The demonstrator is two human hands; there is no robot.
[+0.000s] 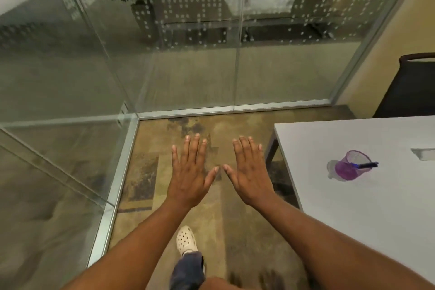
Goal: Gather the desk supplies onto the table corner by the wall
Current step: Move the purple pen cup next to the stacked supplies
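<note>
I see my left hand (191, 173) and right hand (250, 172) spread flat, empty; a careless grab could tip the purple mesh pen cup (350, 165), spilling its blue pen (366, 165).

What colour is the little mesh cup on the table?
Purple. The mesh cup shows in the head view, with a blue pen in it.

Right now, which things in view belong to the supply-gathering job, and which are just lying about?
Job:
purple mesh pen cup on the table
blue pen in it
left hand and right hand, both open, holding nothing

Just there:
black chair
white object at the frame's right edge, unclear
</note>
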